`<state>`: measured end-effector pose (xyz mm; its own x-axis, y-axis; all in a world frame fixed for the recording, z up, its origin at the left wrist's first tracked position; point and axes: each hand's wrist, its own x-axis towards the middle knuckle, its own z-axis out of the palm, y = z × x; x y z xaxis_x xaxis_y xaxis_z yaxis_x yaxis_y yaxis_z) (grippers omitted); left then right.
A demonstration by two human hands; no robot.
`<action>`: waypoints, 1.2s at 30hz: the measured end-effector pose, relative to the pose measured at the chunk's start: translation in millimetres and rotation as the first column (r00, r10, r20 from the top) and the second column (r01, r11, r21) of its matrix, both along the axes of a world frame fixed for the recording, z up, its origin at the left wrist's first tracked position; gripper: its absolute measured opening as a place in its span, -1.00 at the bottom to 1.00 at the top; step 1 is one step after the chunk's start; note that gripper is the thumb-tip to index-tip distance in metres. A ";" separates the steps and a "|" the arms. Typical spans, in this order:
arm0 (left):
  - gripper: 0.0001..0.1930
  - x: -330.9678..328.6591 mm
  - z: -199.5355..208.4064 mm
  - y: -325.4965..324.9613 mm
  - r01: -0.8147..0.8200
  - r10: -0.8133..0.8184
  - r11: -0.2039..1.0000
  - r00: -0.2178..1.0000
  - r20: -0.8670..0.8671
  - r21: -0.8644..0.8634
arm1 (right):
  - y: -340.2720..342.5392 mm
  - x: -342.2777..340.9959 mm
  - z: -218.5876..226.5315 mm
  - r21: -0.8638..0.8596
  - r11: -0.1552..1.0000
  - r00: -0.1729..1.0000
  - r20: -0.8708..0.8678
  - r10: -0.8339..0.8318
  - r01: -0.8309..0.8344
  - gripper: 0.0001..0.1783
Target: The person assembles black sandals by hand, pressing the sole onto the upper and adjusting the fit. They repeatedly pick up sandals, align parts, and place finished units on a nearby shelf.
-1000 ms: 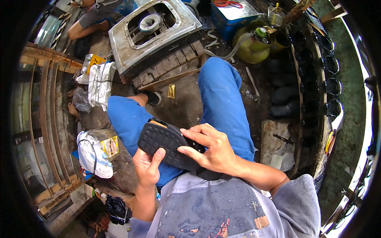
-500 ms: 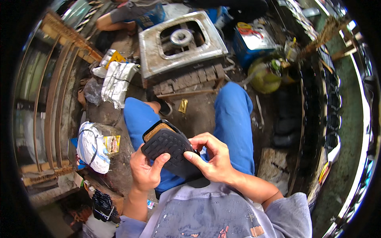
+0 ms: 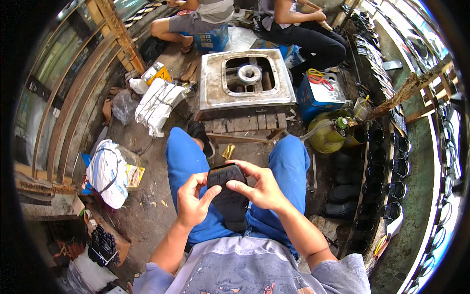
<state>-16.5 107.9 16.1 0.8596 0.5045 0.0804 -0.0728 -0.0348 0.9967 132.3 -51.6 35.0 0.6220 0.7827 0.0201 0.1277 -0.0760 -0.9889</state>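
Note:
Between my knees, above my lap, both hands hold a black sandal [image 3: 232, 208], its treaded sole turned up toward me. My left hand [image 3: 192, 200] grips the sole's left edge, thumb lying on the tread. On the opposite side my right hand [image 3: 262, 188] presses its thumb on the tread near the far end, fingers curled around that end. The sandal's upper is hidden underneath. Its near end points down toward my apron [image 3: 240, 267].
Ahead stands a metal stove [image 3: 211, 90] with a ring burner. Right of it are a blue container [image 3: 313, 105] and a yellow-green gas cylinder [image 3: 323, 137]. White bundles [image 3: 159, 100] lie left. Black footwear [image 3: 342, 188] lines the right side. Two people sit beyond the stove.
My view has tilted up, showing more of the people beyond the stove. The sandal has turned from a slant to nearly straight, and its tan insole no longer shows. Both hands still hold it.

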 end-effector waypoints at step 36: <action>-0.74 38.3 27.1 -29.8 0.092 -0.178 0.896 0.970 0.162 0.434 | -19.4 3.2 -4.1 0.344 0.903 0.824 -0.566 -0.020 0.258 -0.66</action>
